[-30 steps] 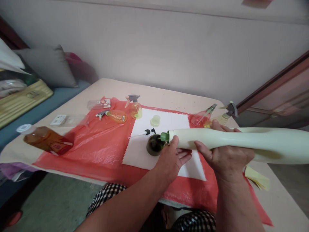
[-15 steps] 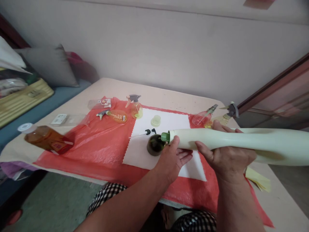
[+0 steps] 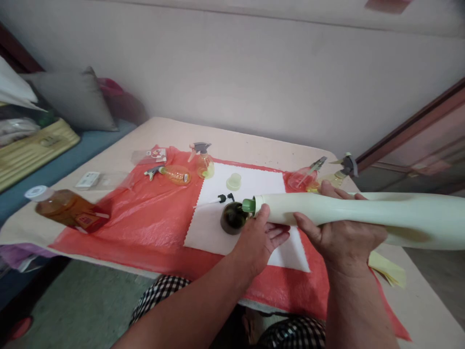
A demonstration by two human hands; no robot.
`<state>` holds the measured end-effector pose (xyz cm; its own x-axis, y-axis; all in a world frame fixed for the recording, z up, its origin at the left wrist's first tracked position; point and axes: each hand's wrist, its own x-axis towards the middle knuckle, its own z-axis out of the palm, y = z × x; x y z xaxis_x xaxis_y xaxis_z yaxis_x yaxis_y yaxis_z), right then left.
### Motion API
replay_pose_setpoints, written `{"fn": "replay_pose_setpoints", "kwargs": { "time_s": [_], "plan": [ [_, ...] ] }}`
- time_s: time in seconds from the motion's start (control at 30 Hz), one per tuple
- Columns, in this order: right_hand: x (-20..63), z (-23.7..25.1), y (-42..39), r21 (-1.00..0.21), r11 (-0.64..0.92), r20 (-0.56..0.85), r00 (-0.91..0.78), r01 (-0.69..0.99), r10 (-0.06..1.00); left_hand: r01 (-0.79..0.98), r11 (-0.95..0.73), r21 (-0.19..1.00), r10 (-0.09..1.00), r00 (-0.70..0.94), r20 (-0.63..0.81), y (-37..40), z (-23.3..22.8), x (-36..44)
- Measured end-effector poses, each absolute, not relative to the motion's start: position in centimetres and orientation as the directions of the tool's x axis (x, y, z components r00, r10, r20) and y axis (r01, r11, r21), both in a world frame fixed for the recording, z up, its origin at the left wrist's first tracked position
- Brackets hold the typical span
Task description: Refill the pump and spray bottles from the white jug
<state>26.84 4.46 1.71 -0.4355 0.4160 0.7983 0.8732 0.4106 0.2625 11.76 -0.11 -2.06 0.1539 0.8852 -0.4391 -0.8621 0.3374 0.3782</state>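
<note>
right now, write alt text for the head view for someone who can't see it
A person's right hand grips a pale jug tipped sideways while the left hand touches its neck, the green spout at a dark round container. The container sits on a white cloth over a red sheet, with spray bottles around.

The light is soft and rather dim, falling from above: the pale bottle [image 3: 410,213] is bright on top and shaded underneath. Small glints streak the red sheet [image 3: 156,218], while the floor [image 3: 90,300] sinks into murk. Wide-angle distortion stretches the surface [image 3: 178,134] towards its 2 sides, the top right corner darkens, and fine detail looks smeared.
</note>
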Motion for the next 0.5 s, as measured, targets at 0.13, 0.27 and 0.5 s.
{"fn": "replay_pose_setpoints", "kwargs": {
  "time_s": [0.13, 0.27, 0.5],
  "plan": [
    [26.95, 1.65, 4.47, 0.256, 0.407, 0.793, -0.431, 0.877, 0.431, -0.861, 0.34, 0.377, 0.885, 0.158, -0.437, -0.04, -2.08, 11.78],
    [27.0, 1.63, 4.44, 0.246, 0.391, 0.788, -0.418, 0.887, 0.453, -0.86, 0.339, 0.382, 0.889, 0.159, -0.43, 0.02, -2.17, 11.8],
    [27.12, 1.63, 4.39, 0.23, 0.399, 0.793, -0.409, 0.888, 0.451, -0.86, 0.335, 0.385, 0.897, 0.165, -0.411, 0.0, -2.18, 11.82]
  ]
}}
